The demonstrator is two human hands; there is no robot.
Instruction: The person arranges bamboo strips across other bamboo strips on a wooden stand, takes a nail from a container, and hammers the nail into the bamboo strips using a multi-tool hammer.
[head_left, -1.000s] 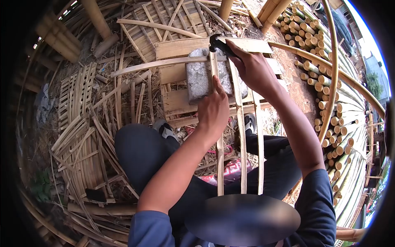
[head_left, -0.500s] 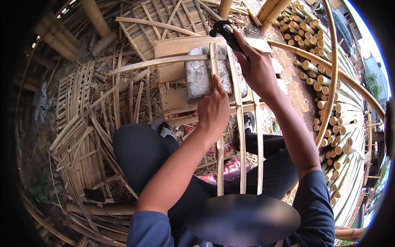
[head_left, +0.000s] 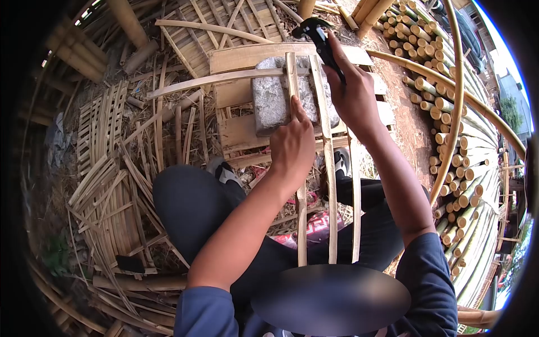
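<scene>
My right hand (head_left: 353, 92) is wrapped round the black handle of a hammer (head_left: 320, 38), held up beyond the upper right part of a grey stone block (head_left: 270, 101). With fingers closed and the index finger stretched along it, my left hand (head_left: 293, 143) grips a bamboo strip (head_left: 291, 73). This strip crosses over the end of a crosswise strip (head_left: 219, 77) on top of the block. Two more lengthwise strips, a middle one (head_left: 327, 151) and a right one (head_left: 355, 196), run down towards my lap.
The block sits on a slatted wooden platform (head_left: 233, 92). Split strips and woven panels (head_left: 106, 126) lie at the left. Stacked bamboo poles (head_left: 460, 174) fill the right side, with a curved pole (head_left: 457, 101) before them. My shoes (head_left: 224, 171) are below the platform.
The hammer has risen off the top end of the left lengthwise strip and moved up and right with my right hand. My left hand stays on that strip.
</scene>
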